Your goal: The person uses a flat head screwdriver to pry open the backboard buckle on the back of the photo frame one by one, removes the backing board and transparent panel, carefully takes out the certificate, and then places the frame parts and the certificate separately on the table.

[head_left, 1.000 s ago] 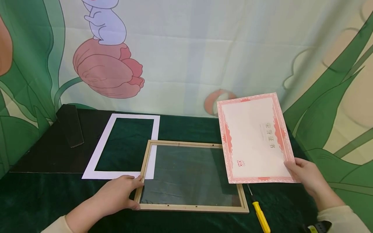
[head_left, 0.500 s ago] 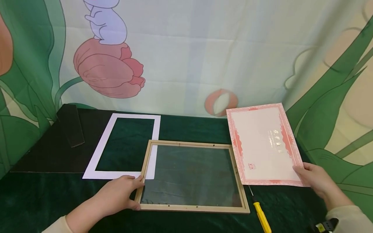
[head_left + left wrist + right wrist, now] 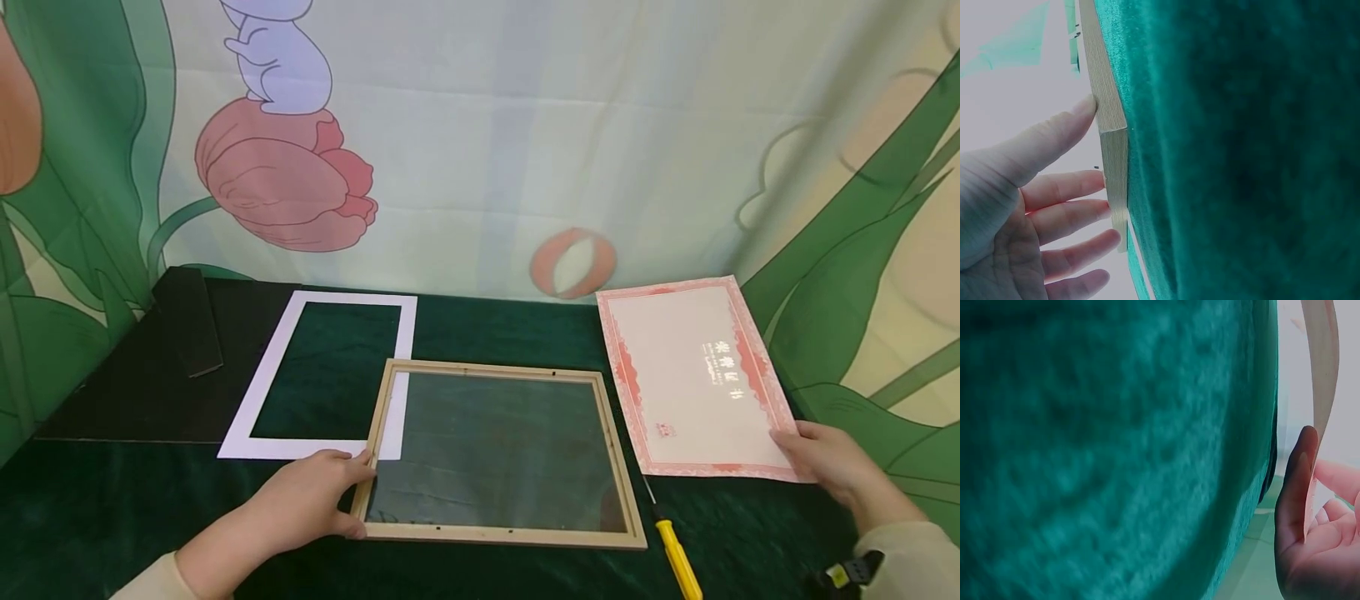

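A wooden picture frame (image 3: 495, 534) with a clear pane lies flat on the dark green cloth, overlapping a corner of the white mat board (image 3: 307, 449). My left hand (image 3: 303, 504) rests at the frame's left side. In the left wrist view, its thumb touches the edge near a corner and its fairly straight fingertips (image 3: 1094, 181) touch the side. On the right, my right hand (image 3: 840, 467) pinches the lower right corner of a pink-bordered certificate (image 3: 675, 358) between thumb and fingers. The certificate lies beside the frame's right rail, printed face up, gold lettering turned sideways.
A yellow-handled screwdriver (image 3: 679, 560) lies right of the frame, its shaft tip close to the certificate's lower edge. At the back left is a black backing board (image 3: 112, 392) with its stand leg (image 3: 187, 325). A printed curtain (image 3: 465, 167) hangs behind.
My right hand has moved right and lowered the certificate, uncovering the frame's upper right corner. The left hand and the frame have stayed in place.
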`<act>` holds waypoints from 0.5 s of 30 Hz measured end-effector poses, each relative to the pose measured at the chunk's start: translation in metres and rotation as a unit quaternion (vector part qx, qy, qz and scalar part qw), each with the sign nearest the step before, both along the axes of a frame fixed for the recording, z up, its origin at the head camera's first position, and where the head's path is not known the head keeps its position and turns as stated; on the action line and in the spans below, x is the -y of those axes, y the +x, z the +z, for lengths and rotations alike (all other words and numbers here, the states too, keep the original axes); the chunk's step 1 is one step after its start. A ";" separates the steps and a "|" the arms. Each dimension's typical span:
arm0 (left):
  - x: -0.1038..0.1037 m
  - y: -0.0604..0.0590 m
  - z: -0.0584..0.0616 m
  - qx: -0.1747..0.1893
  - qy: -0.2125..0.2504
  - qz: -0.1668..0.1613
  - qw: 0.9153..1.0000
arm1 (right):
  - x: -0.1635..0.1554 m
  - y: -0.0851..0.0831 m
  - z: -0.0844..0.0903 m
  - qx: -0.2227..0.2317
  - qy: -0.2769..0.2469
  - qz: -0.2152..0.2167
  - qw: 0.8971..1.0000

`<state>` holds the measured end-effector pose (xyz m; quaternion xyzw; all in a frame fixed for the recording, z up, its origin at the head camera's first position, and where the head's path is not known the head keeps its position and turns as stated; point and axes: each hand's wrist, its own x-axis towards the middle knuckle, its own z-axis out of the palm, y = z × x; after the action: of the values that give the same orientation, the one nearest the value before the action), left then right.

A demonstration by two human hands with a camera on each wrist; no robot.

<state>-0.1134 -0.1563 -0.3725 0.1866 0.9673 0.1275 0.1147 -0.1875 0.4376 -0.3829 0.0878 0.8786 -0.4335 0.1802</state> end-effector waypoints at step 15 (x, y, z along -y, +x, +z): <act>0.000 0.000 -0.002 -0.009 0.004 -0.002 1.000 | -0.024 -0.005 -0.003 0.033 -0.016 -0.005 0.999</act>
<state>-0.1135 -0.1562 -0.3744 0.1905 0.9674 0.1293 0.1057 -0.1925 0.4618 -0.3856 0.1037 0.8648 -0.4450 0.2081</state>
